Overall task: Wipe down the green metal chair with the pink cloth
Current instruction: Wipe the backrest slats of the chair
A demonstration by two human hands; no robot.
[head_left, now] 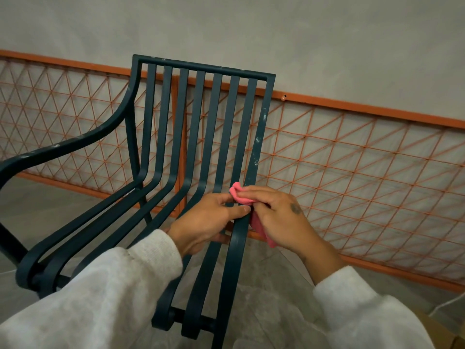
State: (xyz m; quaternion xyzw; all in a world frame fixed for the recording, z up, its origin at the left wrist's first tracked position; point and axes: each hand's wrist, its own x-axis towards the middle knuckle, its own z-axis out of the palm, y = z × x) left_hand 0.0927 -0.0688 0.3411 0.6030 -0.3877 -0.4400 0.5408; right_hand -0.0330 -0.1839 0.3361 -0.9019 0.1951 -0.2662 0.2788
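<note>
Chair: the green metal chair (201, 137) stands against an orange lattice railing (352, 159), seat slats running toward the camera.
Cloth: the pink cloth (241, 195) is bunched at the chair's rightmost slat, where seat bends into back; a tail hangs below that slat.
Right hand: the right hand (279, 217) has its fingers closed on the cloth, pressing it to the slat to rub it.
Left hand: the left hand (203, 220) pinches the same slat beside the cloth, likely steadying it.
Marks: pale smears show higher on that slat, unwiped.
</note>
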